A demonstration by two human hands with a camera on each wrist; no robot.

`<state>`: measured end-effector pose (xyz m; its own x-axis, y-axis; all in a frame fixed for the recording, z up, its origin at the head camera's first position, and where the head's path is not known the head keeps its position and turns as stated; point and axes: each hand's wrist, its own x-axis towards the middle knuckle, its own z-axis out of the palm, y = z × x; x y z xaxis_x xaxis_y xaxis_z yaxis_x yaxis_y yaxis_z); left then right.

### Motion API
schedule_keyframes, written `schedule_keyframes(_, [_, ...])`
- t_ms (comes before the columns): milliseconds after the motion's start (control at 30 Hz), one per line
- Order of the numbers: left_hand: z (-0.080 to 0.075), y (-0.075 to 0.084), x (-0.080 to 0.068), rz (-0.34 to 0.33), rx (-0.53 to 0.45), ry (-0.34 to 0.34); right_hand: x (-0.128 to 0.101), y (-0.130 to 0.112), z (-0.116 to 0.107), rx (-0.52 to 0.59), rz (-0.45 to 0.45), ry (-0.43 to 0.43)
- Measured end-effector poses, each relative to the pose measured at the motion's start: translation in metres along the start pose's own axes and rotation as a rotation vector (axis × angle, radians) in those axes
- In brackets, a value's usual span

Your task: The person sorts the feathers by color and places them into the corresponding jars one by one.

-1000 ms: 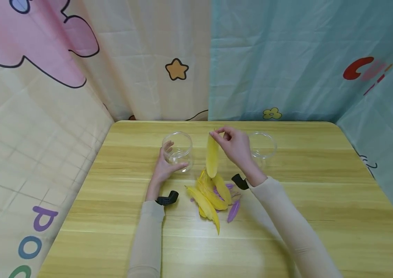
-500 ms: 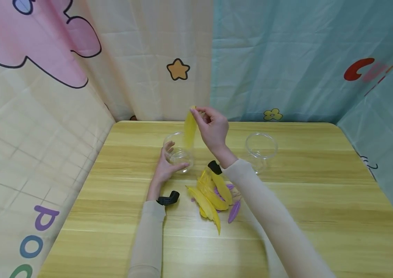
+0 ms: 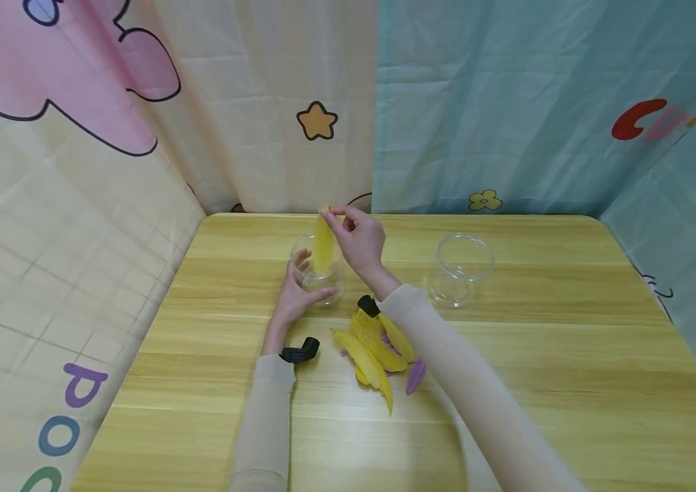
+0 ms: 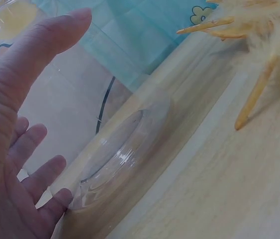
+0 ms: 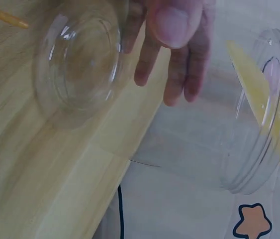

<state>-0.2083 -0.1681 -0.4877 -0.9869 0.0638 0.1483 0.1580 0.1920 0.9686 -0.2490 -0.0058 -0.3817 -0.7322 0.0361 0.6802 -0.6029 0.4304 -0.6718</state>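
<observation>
My right hand (image 3: 361, 244) pinches a yellow feather (image 3: 323, 247) by its upper end. The feather hangs upright, its lower part inside the mouth of a clear jar (image 3: 338, 281). In the right wrist view, the feather (image 5: 251, 82) slants through the jar's round rim (image 5: 274, 129). Around the jar's left and near side, my left hand (image 3: 291, 301) curls its fingers and thumb, with the jar standing on the table. Nearer to me lies a loose pile of yellow feathers (image 3: 365, 359), with a purple feather (image 3: 416, 377) at its right edge.
A second clear jar (image 3: 463, 277) stands on the wooden table (image 3: 569, 355), right of the pile. Orange feather quills (image 4: 259, 94) show near the left wrist camera. Printed curtains (image 3: 477, 102) hang close behind the table's far edge.
My right hand has carried the yellow feather from above the pile, up and left over the first jar, then lowered it into the mouth. My left hand has stayed on the jar.
</observation>
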Motion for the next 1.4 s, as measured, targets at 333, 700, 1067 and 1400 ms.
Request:
schedule_keyframes(333, [0.000,-0.001,0.000,0.001,-0.011,-0.001,-0.014,0.015,-0.012,-0.048,0.089,-0.153])
schedule_keyframes(700, [0.000,-0.001,-0.001,0.002,0.001,0.013,-0.025,0.033,-0.050,-0.002,0.227,-0.301])
schedule_keyframes(1067, [0.002,-0.001,0.001,-0.001,0.014,0.007,-0.041,0.063,-0.077,0.031,0.554,-0.641])
schedule_keyframes(1400, [0.002,-0.001,0.001,0.004,0.026,0.013,-0.052,0.079,-0.083,-0.008,0.612,-0.957])
